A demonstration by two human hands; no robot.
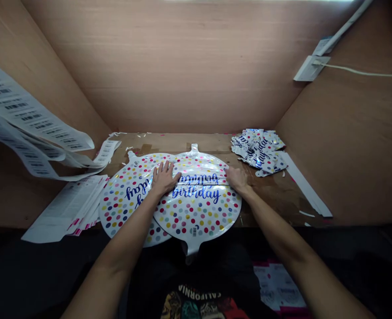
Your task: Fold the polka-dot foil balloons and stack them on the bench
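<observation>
A flat white foil balloon point(196, 210) with coloured dots and blue "birthday" lettering lies in front of me, its tail toward my body. A second dotted foil balloon point(119, 210) lies partly under it on the left. My left hand point(164, 178) rests on the balloons with fingers spread, left of the lettering. My right hand point(236, 179) is closed on the right edge of the top balloon, where a crease or fold runs across the upper half. Its fingertips are partly hidden.
Folded dotted foil balloons point(260, 150) are heaped at the back right, near a long white paper strip point(307, 186). On the left hang barcode label strips point(33, 117) above a fanned stack of printed paper sleeves point(72, 208). Wooden panels point(182, 66) enclose the cardboard-covered table point(265, 195).
</observation>
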